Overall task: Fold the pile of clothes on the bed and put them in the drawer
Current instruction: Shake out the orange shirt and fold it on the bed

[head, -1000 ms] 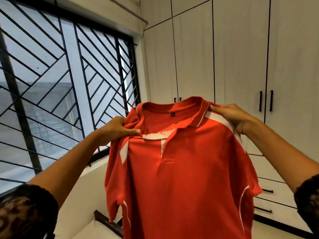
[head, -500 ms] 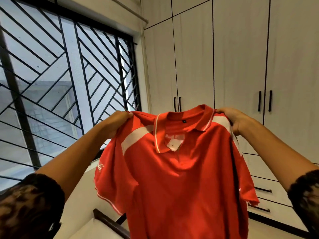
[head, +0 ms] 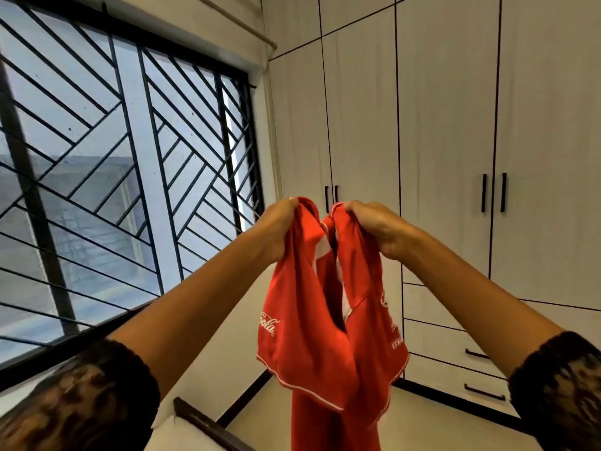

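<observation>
- The shirt (head: 328,320), previously spread wide, is now halved lengthwise in mid-air; the left hand (head: 276,229) and right hand (head: 374,229) are brought close.
- The fingers (head: 356,208) are clamped on its shoulders; folding is judged begun.

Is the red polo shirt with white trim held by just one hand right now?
No, both the left hand and the right hand grip the top of the red polo shirt, which hangs below them.

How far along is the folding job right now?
Done: nothing visibly; no folded clothes show, and the drawers look closed. In hand: the red shirt hangs doubled lengthwise, the left hand and right hand gripping its shoulders side by side. Left: finish folding it, stow it; the pile is out of view.
</observation>
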Demonstrator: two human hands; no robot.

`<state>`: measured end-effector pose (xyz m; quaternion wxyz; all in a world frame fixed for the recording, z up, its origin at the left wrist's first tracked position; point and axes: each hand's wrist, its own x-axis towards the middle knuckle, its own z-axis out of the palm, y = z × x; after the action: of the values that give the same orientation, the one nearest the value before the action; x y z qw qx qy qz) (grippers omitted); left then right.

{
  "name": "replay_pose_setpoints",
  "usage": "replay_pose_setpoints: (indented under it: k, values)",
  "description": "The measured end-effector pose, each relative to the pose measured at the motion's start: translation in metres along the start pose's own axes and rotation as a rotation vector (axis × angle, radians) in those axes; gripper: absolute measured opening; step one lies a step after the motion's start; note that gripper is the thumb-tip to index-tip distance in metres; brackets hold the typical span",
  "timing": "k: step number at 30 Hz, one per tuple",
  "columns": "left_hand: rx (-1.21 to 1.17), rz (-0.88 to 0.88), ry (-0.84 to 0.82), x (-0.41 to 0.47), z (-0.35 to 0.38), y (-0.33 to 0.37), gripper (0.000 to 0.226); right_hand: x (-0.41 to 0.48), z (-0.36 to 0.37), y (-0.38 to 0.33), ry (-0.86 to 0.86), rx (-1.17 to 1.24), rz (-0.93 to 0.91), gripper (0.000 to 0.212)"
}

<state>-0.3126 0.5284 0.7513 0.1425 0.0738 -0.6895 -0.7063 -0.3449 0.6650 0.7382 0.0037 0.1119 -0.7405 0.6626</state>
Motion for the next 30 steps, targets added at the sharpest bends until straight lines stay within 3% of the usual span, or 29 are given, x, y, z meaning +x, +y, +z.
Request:
replay_pose_setpoints:
  k: [7,10,12,15,17,19,21,23,25,27,30]
  values:
    - [0.224,0.1,-0.185,-0.026,0.018,-0.014,0.043,-0.005,0.008,0.006,-0.12,0.046,0.037,0.028]
    - [0.215,0.059,-0.397,-0.017,0.008,-0.018,0.073,-0.01,0.005,0.004,-0.231,0.163,0.096,0.037]
    - [0.049,-0.038,-0.526,-0.01,0.0,-0.017,0.096,-0.011,0.002,0.006,-0.253,0.217,0.131,0.043]
    - [-0.038,-0.035,-0.534,-0.012,-0.008,-0.013,0.09,-0.01,0.003,0.009,-0.204,0.166,0.058,0.013]
    - [0.114,0.104,-0.412,-0.014,-0.009,-0.014,0.071,-0.01,0.004,0.01,-0.18,0.129,-0.001,0.013]
    - [0.284,0.393,-0.209,-0.014,-0.01,-0.015,0.058,-0.011,0.004,0.011,-0.159,0.091,-0.029,0.018]
    - [0.634,0.773,-0.073,-0.004,-0.018,-0.014,0.069,-0.013,0.003,0.011,-0.18,0.058,-0.055,0.023]
    - [0.978,0.937,-0.221,0.008,-0.023,-0.02,0.098,-0.017,0.004,0.011,-0.248,0.046,-0.097,0.026]
    - [1.12,0.896,-0.38,0.011,-0.023,-0.023,0.109,-0.022,0.006,0.01,-0.285,0.027,-0.157,0.027]
    - [1.133,0.912,-0.398,0.011,-0.02,-0.024,0.09,-0.024,0.008,0.011,-0.265,-0.01,-0.209,0.023]
    - [1.165,0.978,-0.358,0.01,-0.019,-0.02,0.04,-0.025,0.009,0.019,-0.208,-0.067,-0.243,0.013]
